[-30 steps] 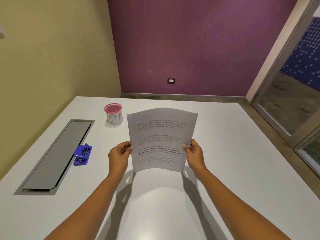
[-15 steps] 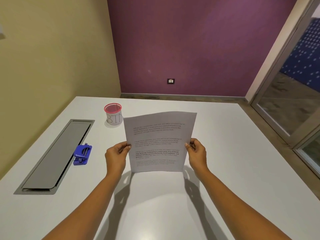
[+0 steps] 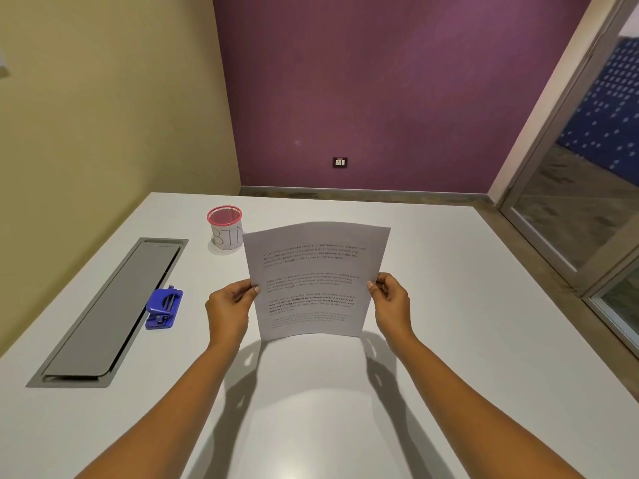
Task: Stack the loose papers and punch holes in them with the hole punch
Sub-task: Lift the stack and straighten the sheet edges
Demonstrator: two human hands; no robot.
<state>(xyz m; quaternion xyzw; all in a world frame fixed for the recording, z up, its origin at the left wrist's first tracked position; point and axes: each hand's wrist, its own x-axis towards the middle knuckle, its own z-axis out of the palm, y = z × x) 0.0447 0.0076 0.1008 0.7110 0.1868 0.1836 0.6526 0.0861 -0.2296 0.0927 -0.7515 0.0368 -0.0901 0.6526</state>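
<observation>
I hold the printed white papers [image 3: 313,278] upright above the middle of the white table [image 3: 449,340], printed side facing me, their lower edge just off the surface. My left hand [image 3: 228,307] pinches the left edge and my right hand [image 3: 390,302] pinches the right edge. How many sheets are in the stack I cannot tell. The blue hole punch [image 3: 163,308] lies on the table to the left of my left hand, apart from it.
A pink-rimmed mesh cup labelled BIN [image 3: 225,228] stands behind the papers' top left corner. A long grey cable flap [image 3: 110,309] is set into the table on the left. Yellow and purple walls close the far side; a glass door is at right.
The papers have tilted and shifted slightly left, and their top edge has flattened then bowed again. Both hands keep their grip on the side edges.
</observation>
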